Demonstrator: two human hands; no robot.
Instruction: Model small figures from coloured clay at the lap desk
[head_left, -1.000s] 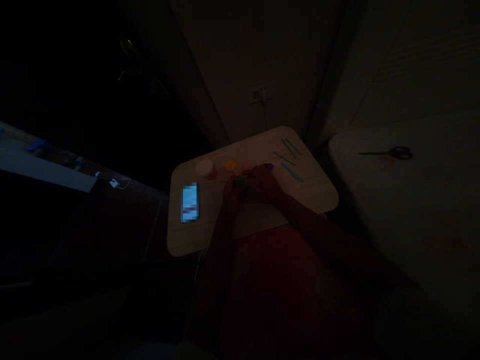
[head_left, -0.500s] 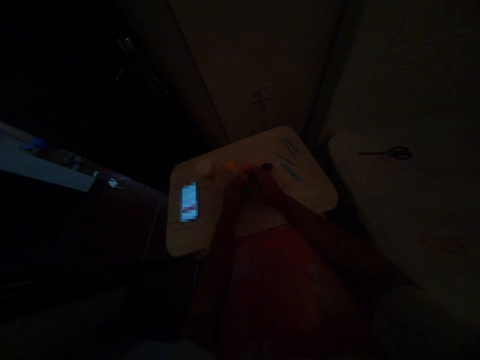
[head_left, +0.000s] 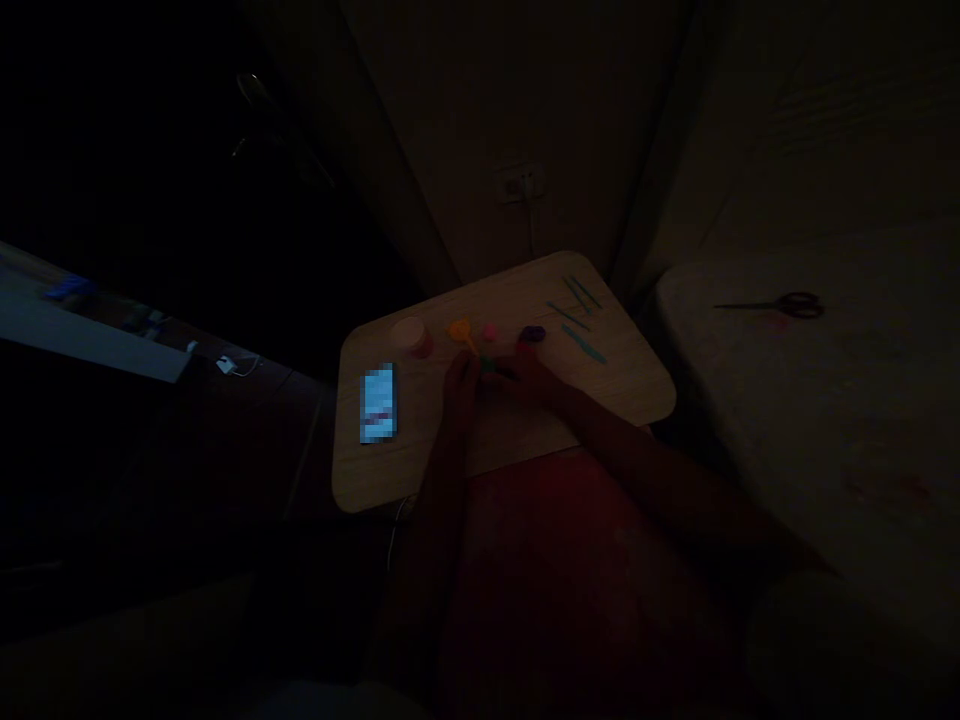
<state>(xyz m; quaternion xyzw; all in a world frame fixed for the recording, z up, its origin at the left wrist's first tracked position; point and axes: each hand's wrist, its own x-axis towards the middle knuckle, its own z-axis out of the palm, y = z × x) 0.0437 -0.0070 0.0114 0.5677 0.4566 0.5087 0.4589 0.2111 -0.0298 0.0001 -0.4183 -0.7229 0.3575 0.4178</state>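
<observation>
dim room, pale wooden worktop: left hand and right hand sit either side of a small green lump, their grip too dark to tell; orange piece at eleven o'clock.

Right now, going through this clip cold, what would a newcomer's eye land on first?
The glowing phone at the left end of the wooden table catches the eye first, as the brightest thing in a dark room. Next come the left hand and right hand, meeting mid-table around a small green piece, with more colored pieces just beyond. Scissors lie off to the right on a pale surface.
</observation>
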